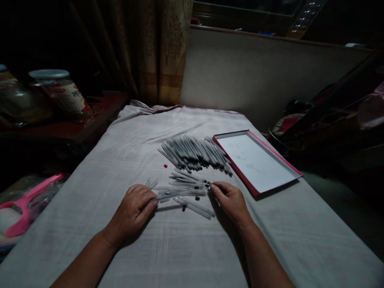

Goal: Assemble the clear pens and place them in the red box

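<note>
A big heap of clear pens with dark tips (195, 153) lies on the white cloth (168, 248), and a smaller scatter of pens (186, 188) lies nearer me. My left hand (133, 211) rests palm down at the left end of that scatter, fingers curled over a pen. My right hand (229, 199) is at the right end, its fingertips pinched on the end of a pen. A tiny red cap (165, 165) lies loose on the cloth left of the heap.
A shallow red-edged box lid with a white inside (258, 160) lies right of the heap. Jars (61, 94) stand on a dark side table at left. A pink plastic tool (28, 200) lies low at left. Curtain, wall and dark clutter stand behind and right.
</note>
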`<act>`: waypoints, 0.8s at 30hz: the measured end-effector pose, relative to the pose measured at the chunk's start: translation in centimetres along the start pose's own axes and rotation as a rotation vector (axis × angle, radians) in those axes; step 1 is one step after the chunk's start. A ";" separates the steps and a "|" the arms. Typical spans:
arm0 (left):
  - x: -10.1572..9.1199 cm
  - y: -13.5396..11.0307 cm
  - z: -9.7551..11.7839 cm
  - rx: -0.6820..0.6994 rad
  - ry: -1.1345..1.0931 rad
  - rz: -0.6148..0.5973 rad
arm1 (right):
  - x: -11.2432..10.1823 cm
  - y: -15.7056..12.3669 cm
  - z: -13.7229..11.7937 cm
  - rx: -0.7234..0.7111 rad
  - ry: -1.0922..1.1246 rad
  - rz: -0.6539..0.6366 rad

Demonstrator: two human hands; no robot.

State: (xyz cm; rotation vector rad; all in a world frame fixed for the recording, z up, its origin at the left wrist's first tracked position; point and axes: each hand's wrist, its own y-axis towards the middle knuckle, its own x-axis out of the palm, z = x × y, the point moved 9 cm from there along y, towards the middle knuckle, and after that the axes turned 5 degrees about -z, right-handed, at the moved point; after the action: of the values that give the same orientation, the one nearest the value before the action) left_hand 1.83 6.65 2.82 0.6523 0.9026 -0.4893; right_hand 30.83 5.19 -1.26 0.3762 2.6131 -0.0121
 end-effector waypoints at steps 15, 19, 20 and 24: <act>-0.5 -0.2 -0.1 0.030 0.003 0.078 | 2.9 -1.7 -4.2 -0.123 0.160 -0.230; -0.5 -0.1 0.2 0.034 0.006 0.061 | 4.3 -2.3 -4.5 -0.117 0.195 -0.281; -0.4 -0.1 0.3 0.038 0.009 0.057 | 4.5 -2.3 -4.6 -0.121 0.195 -0.283; -0.3 -0.1 0.2 0.032 0.025 0.045 | 3.8 -2.0 -4.5 -0.103 0.189 -0.230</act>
State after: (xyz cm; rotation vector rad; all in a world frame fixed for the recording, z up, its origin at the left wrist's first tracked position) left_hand 1.72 6.42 3.11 0.7078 0.9030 -0.4578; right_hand 24.97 4.66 0.72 0.0402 2.8155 0.0842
